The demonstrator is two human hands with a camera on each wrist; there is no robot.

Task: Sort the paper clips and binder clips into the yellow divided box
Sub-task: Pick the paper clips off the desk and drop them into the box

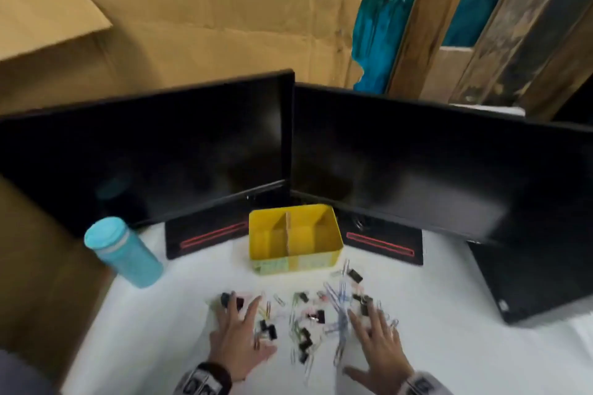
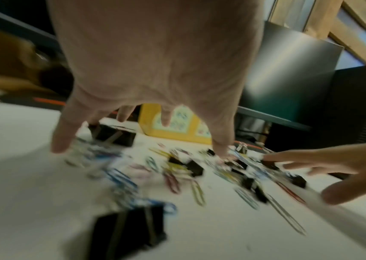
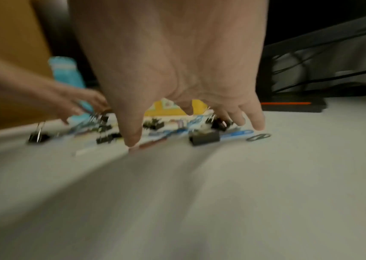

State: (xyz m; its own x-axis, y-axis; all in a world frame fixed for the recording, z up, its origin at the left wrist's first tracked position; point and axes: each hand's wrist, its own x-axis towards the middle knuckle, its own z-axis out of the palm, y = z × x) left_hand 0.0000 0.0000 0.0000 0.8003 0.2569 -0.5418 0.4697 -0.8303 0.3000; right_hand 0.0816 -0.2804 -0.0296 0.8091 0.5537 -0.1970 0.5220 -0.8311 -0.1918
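Nearest, the left hand (image 1: pixel 237 341) and right hand (image 1: pixel 378 343) lie palm down on the white table (image 1: pixel 465 362), fingers straight and spread apart, holding nothing. Between and under their fingertips is a blurred scatter of coloured wire paper clips (image 1: pixel 337 305) mixed with small black binder clips (image 1: pixel 305 340). Just beyond stands the yellow divided box (image 1: pixel 261 244), a central partition splitting it into left and right compartments. A teal bottle (image 1: pixel 128 253) stands at far left.

Both hands are bare, the left hand (image 1: pixel 239 335) and the right hand (image 1: pixel 380 341) alike. Each wrist wears a dark band with white block markings, blurred; the right cuff looks pale grey.
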